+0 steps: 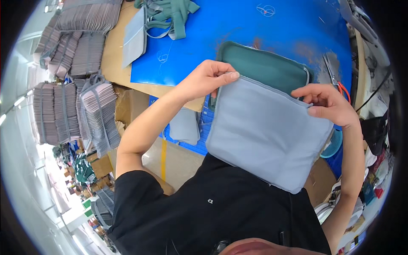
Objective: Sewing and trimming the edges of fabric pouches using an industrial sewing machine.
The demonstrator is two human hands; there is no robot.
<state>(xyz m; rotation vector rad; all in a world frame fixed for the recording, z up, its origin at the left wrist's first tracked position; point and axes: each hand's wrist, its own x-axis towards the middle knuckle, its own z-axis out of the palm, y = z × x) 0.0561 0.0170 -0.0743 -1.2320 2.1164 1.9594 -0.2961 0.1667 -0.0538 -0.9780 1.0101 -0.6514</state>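
Observation:
A light grey fabric panel (267,131) with seamed edges and rounded lower corners hangs in front of my chest. My left hand (208,80) pinches its upper left corner between thumb and fingers. Its upper right corner is gripped by my right hand (326,103), thumb toward me and the index finger stretched along the top edge. Just behind the panel's upper edge is a dark green fabric piece (263,63) with a raised rim, partly covered by the grey panel. Scissors (343,91) with red-orange handles lie on the table right of the green piece.
The blue tabletop (204,46) carries green straps (176,19) and a grey panel (136,38) at the far left. Another grey piece (185,126) lies lower, by my left forearm. Strapped stacks of panels (63,112) stand at left. A teal round object (332,144) sits by my right forearm.

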